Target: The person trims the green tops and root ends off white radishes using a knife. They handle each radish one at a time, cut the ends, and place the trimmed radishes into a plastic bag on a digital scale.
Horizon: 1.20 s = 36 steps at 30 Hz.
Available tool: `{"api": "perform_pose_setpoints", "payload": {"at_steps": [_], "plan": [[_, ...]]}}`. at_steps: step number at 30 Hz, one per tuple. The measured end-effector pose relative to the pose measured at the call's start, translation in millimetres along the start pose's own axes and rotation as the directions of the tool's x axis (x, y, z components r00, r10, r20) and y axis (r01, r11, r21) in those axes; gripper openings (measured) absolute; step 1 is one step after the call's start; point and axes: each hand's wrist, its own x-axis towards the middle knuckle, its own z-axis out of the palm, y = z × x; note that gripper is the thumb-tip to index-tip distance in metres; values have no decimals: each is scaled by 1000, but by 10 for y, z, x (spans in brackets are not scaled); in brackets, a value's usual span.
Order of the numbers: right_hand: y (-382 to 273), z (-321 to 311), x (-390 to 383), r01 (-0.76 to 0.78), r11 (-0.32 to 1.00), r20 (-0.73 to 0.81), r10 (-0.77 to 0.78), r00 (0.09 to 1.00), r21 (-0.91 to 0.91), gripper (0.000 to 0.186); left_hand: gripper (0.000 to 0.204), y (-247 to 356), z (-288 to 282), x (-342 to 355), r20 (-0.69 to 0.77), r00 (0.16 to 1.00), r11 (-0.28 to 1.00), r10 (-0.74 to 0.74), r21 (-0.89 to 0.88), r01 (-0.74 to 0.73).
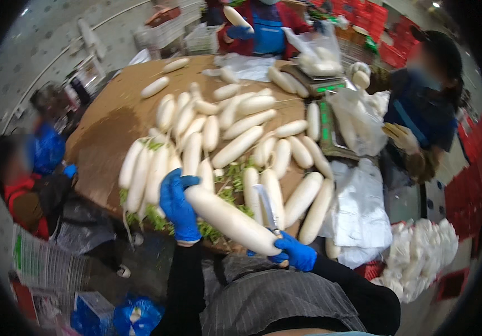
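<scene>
A large white daikon radish [232, 220] lies slantwise between my blue-gloved hands, over the near edge of the table. My left hand [179, 204] grips its upper left end. At its lower right end, my right hand [294, 252] is closed round the handle of a knife [268, 203], whose blade points up and away from me. Fingers of that hand also touch the radish. Just beyond lie many other daikons [241, 147], heaped on the table, with cut green leaves [230, 187] scattered among them.
The brown table [106, 140] carries scales [330, 129] at right, near a bag of daikons [356, 120]. Clear plastic bags [361, 207] hang over the near right edge. Co-workers stand at the far side [268, 31], right [426, 112] and left [28, 190]. Filled bags [423, 255] are piled lower right.
</scene>
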Motion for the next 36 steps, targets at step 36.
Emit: {"api": "perform_pose_setpoints", "payload": {"at_steps": [36], "plan": [[-127,34,394,253,791,-326,-488,810,-557,31,66,-711,-1292,1095,66,920,51,387,994,-93]]}}
